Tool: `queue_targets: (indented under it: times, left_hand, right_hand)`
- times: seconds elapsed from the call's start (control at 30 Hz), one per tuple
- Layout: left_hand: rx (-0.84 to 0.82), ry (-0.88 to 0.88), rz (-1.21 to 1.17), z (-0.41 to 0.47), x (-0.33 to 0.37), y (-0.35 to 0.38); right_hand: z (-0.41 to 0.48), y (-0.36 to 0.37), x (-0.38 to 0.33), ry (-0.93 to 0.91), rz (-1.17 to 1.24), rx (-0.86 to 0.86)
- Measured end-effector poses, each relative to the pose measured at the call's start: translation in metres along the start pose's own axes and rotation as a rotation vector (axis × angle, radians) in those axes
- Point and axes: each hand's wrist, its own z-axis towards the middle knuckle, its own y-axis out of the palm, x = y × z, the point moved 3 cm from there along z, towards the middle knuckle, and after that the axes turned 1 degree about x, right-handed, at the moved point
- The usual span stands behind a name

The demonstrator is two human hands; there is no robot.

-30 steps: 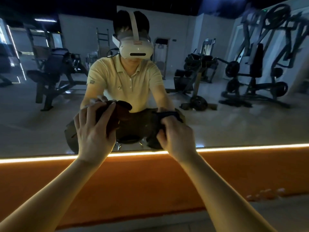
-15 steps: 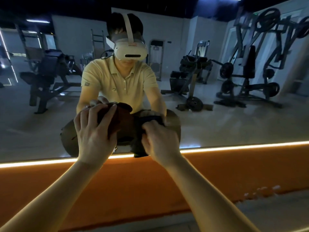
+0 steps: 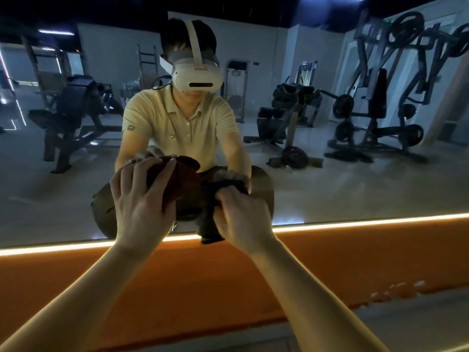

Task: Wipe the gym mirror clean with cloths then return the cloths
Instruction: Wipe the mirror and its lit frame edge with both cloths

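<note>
The gym mirror fills the upper part of the head view and reflects me crouching before it. My left hand presses a brown cloth flat against the glass with its fingers spread. Just to its right, my right hand grips a dark cloth, bunched against the lower part of the glass. The dark cloth's lower end hangs over the lit strip. The two cloths touch each other.
A glowing light strip runs along the mirror's bottom edge, above an orange wall band. A pale floor lies at the lower right. Weight machines appear only as reflections.
My right hand with the dark cloth has slid left along the glass until it meets the brown cloth. My left hand has stayed nearly in place.
</note>
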Motion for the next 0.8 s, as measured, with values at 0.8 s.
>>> queue_targets:
  times: [0.8]
  left_hand:
    - [-0.015, -0.015, -0.029, -0.003, 0.004, 0.000]
  right_hand:
    - [-0.013, -0.021, 0.060, 0.711, -0.018, 0.392]
